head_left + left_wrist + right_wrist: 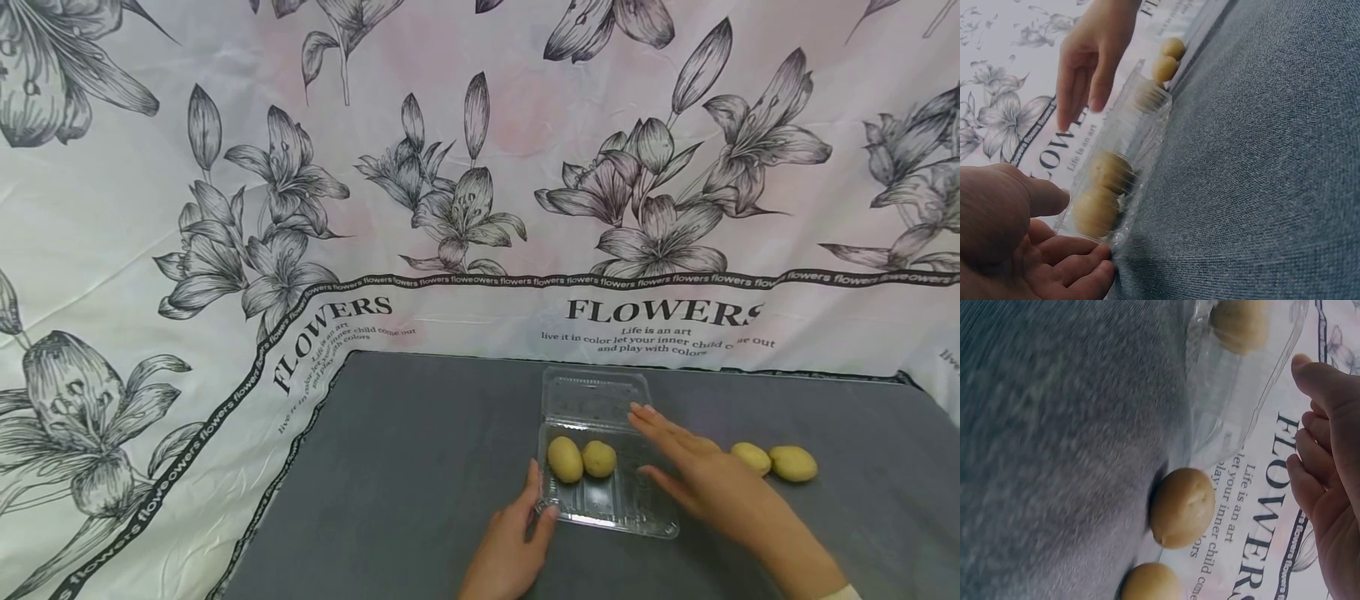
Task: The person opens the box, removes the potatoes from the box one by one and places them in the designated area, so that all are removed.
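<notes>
A clear plastic clamshell container point(630, 517) lies with its lid point(592, 398) folded back. Two yellow potatoes point(565, 460) sit side by side in its left half. My left hand point(510, 537) holds the container's front left corner; in the left wrist view, the thumb is at the rim and the fingers lie low against the end wall. Over the container's right side hovers my right hand point(720, 492), fingers extended and nothing in it. Several more potatoes point(793, 463) lie in a row right of the container, one partly hidden behind the right hand.
The dark grey tabletop point(390, 467) ends at the back against a white floral cloth point(480, 317) with printed lettering. That cloth also runs along the table's left side. In the right wrist view, one loose potato point(1183, 507) lies close to the container's end.
</notes>
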{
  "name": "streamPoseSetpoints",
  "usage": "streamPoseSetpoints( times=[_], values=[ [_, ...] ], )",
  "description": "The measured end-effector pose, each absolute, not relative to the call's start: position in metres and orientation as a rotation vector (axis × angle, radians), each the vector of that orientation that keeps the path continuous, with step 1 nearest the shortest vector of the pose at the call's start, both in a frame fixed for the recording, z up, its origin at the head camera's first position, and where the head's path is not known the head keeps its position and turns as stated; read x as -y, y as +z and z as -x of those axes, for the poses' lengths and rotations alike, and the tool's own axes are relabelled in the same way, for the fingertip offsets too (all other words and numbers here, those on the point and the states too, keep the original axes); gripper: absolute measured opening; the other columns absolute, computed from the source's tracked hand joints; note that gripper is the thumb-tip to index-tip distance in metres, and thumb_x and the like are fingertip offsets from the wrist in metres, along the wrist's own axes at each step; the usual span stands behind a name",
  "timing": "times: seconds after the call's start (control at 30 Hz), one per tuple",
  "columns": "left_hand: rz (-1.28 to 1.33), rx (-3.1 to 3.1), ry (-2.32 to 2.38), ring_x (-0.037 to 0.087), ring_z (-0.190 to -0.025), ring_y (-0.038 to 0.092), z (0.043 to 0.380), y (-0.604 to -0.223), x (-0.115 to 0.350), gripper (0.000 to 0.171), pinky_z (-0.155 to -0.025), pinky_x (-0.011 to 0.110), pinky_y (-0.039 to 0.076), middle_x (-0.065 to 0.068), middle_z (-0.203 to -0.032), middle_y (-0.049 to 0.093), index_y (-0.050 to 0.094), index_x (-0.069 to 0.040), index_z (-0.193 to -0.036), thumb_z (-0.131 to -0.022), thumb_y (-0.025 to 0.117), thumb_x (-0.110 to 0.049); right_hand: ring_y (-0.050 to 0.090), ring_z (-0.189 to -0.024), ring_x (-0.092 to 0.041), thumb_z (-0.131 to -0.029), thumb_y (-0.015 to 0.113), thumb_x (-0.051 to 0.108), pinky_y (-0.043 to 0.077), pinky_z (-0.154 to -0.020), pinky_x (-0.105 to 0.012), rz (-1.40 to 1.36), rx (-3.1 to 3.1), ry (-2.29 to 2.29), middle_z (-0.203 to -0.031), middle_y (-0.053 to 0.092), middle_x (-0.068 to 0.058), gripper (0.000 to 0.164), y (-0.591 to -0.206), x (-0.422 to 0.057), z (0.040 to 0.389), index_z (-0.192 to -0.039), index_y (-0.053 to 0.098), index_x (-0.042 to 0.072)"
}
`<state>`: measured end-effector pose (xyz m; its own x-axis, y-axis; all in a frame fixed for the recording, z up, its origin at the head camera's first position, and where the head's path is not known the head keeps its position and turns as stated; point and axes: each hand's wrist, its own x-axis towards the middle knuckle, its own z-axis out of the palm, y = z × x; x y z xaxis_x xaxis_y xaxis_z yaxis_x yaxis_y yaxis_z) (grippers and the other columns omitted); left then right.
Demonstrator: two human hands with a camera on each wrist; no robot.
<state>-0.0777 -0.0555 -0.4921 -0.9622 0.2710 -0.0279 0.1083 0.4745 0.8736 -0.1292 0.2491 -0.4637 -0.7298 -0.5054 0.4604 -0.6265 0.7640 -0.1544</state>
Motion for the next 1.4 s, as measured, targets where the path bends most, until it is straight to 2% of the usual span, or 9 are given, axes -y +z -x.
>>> streamPoseSetpoints(
  times=[0.13,0.27,0.37,0.6,0.7,0.87,1.13,1.23,1.4],
  values=[
    [-0.339,-2.555,1.518,0.038,-0.137,0.057,0.077,-0.493,0.057,0.069,-0.114,0.057,0.047,0.016,-0.161,0.047,0.029,-0.009,-0.167,-0.11,0.058,-0.036,0.073,-0.114,-0.029,-0.083,0.09,0.015,0.064,-0.083,-0.045,-0.958,2.513,0.459,-0.161,0.051,-0.012,0.092,-0.467,-0.24,0.134,-0.162,0.044,0.015],
    [-0.328,-2.56,1.516,0.037,-0.139,0.056,0.077,-0.495,0.058,0.069,-0.115,0.056,0.046,0.016,-0.16,0.048,0.029,-0.011,-0.167,-0.11,0.058,-0.037,0.076,-0.101,-0.022,-0.081,0.091,0.011,0.063,-0.073,-0.029,-1.024,2.486,0.526,-0.161,0.05,-0.014,0.092,-0.471,-0.233,0.136,-0.161,0.046,0.012],
    [-0.324,-2.546,1.519,0.036,-0.14,0.055,0.078,-0.495,0.057,0.069,-0.116,0.055,0.045,0.016,-0.16,0.047,0.028,-0.011,-0.167,-0.11,0.057,-0.038,0.077,-0.092,-0.019,-0.079,0.092,0.009,0.061,-0.067,-0.022,-1.039,2.48,0.565,-0.161,0.05,-0.014,0.091,-0.473,-0.23,0.137,-0.159,0.049,0.011],
    [-0.329,-2.538,1.517,0.036,-0.14,0.055,0.079,-0.495,0.056,0.069,-0.116,0.054,0.045,0.014,-0.163,0.044,0.028,-0.008,-0.167,-0.111,0.056,-0.037,0.076,-0.095,-0.018,-0.08,0.091,0.006,0.058,-0.063,-0.02,-1.097,2.487,0.611,-0.16,0.051,-0.016,0.088,-0.476,-0.223,0.137,-0.158,0.05,0.009],
    [-0.33,-2.548,1.512,0.036,-0.139,0.056,0.079,-0.493,0.056,0.069,-0.116,0.054,0.046,0.015,-0.161,0.046,0.028,-0.009,-0.167,-0.111,0.057,-0.037,0.074,-0.084,-0.012,-0.082,0.09,0.007,0.055,-0.059,-0.018,-1.108,2.502,0.616,-0.158,0.052,-0.017,0.088,-0.477,-0.22,0.137,-0.159,0.048,0.009],
    [-0.328,-2.566,1.49,0.037,-0.136,0.059,0.078,-0.492,0.057,0.069,-0.113,0.056,0.048,0.018,-0.158,0.05,0.029,-0.011,-0.167,-0.111,0.057,-0.038,0.071,-0.079,-0.005,-0.085,0.089,0.013,0.056,-0.059,-0.022,-1.096,2.544,0.575,-0.157,0.054,-0.016,0.084,-0.48,-0.216,0.139,-0.159,0.048,0.013],
    [-0.312,-2.536,1.494,0.038,-0.137,0.057,0.078,-0.491,0.056,0.069,-0.114,0.057,0.046,0.018,-0.16,0.047,0.029,-0.011,-0.167,-0.111,0.057,-0.038,0.077,-0.092,-0.02,-0.088,0.088,0.018,0.059,-0.062,-0.025,-1.08,2.575,0.5,-0.155,0.058,-0.01,0.08,-0.487,-0.213,0.139,-0.158,0.05,0.017],
    [-0.319,-2.539,1.486,0.04,-0.135,0.059,0.078,-0.492,0.056,0.069,-0.112,0.058,0.049,0.019,-0.159,0.049,0.028,-0.011,-0.168,-0.111,0.056,-0.038,0.077,-0.092,-0.019,-0.087,0.089,0.018,0.058,-0.06,-0.024,-1.097,2.552,0.49,-0.153,0.06,-0.01,0.08,-0.489,-0.213,0.138,-0.157,0.052,0.016],
    [-0.338,-2.525,1.511,0.039,-0.138,0.057,0.079,-0.494,0.057,0.068,-0.114,0.055,0.047,0.019,-0.16,0.046,0.028,-0.01,-0.167,-0.111,0.056,-0.037,0.076,-0.097,-0.018,-0.085,0.089,0.018,0.061,-0.065,-0.028,-1.116,2.527,0.465,-0.152,0.061,-0.009,0.079,-0.489,-0.212,0.138,-0.156,0.054,0.015]
  ],
)
